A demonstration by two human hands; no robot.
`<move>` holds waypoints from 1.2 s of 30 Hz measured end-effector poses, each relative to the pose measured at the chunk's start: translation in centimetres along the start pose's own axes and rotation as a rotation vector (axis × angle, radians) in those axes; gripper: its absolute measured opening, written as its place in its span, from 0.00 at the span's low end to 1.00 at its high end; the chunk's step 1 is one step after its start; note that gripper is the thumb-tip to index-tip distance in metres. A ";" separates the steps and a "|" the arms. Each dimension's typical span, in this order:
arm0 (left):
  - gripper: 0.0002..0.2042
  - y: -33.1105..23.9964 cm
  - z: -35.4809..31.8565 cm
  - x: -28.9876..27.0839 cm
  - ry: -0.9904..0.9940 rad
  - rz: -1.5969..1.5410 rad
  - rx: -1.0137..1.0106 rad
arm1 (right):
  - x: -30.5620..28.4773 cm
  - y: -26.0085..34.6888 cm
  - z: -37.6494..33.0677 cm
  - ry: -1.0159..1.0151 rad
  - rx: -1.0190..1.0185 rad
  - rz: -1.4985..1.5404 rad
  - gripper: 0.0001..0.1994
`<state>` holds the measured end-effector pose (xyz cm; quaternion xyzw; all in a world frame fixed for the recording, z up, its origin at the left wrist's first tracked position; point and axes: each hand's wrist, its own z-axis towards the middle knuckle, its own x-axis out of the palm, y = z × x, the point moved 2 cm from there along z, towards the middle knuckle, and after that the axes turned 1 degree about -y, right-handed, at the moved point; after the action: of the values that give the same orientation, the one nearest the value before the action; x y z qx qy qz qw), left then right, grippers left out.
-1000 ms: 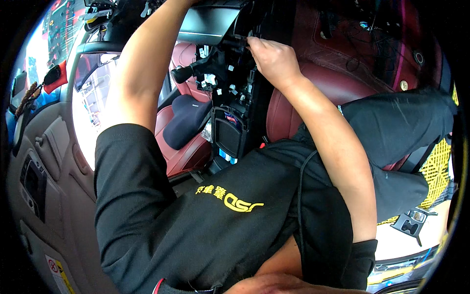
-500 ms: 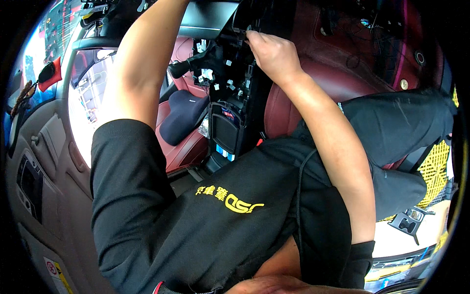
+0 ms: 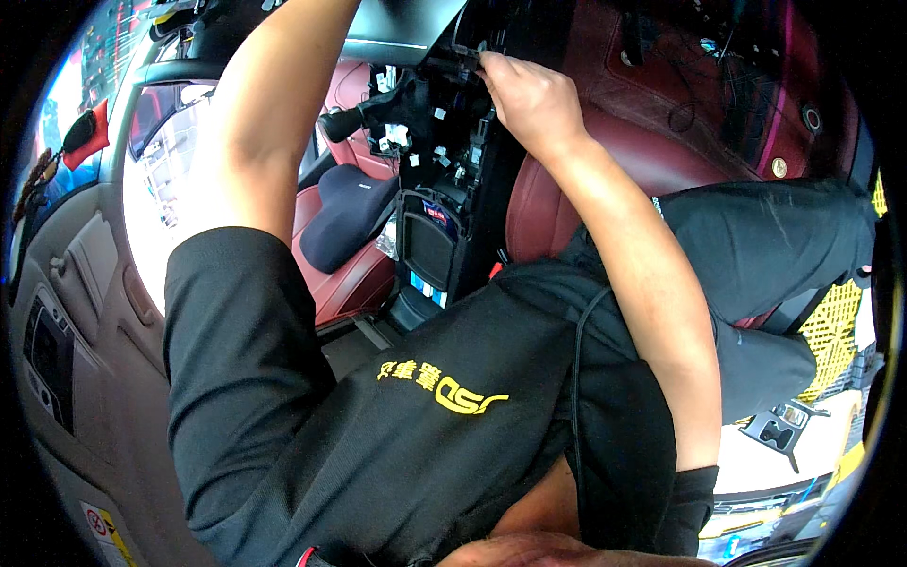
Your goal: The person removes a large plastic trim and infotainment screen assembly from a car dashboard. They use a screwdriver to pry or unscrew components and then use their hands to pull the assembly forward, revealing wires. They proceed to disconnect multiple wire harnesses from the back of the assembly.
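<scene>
Inside a car, my right hand is at the front end of the opened-up centre console. Its fingers are closed, pinched at a dark edge under the dashboard panel. What they grip, if anything, is too dark and small to make out. My left forearm reaches up past the top edge of the picture, so my left hand is out of sight. White connectors and bare black wiring show in the console, beside the gear lever.
A red leather seat with a dark cushion lies left of the console, another red seat right of it. The console's storage bin sits nearer me. A grey door panel is at far left. Outside, lower right, lies a black cup-holder trim.
The view has shifted slightly. My right hand stays pinched at about the same spot under the dashboard, and my left arm keeps reaching forward.
</scene>
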<state>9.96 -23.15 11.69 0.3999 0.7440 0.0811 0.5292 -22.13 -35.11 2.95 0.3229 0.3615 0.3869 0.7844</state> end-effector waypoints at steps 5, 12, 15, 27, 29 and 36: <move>0.21 1.3 -0.3 1.0 -0.117 0.001 0.069 | 0.1 0.1 -0.1 -0.035 -0.026 0.020 0.09; 0.23 0.4 -0.4 0.4 -0.095 -0.074 -0.022 | -0.3 0.3 0.3 -0.002 -0.013 -0.015 0.09; 0.21 -0.3 -1.8 -1.4 0.002 0.055 0.101 | -0.7 0.3 0.4 0.012 -0.002 -0.013 0.08; 0.15 7.2 -16.8 0.2 -0.906 -0.971 -0.075 | -1.1 0.4 1.0 0.084 0.059 0.044 0.13; 0.14 9.2 -16.4 4.6 -0.992 -1.168 -0.128 | -1.3 0.8 1.2 0.134 0.081 0.036 0.13; 0.38 9.1 -14.3 12.2 -0.531 -2.164 -0.218 | -1.1 0.7 1.5 0.199 0.092 0.004 0.15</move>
<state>0.96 -4.46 13.93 -0.5016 0.5523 -0.4450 0.4952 -21.68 -36.04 4.61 0.3191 0.4545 0.4016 0.7282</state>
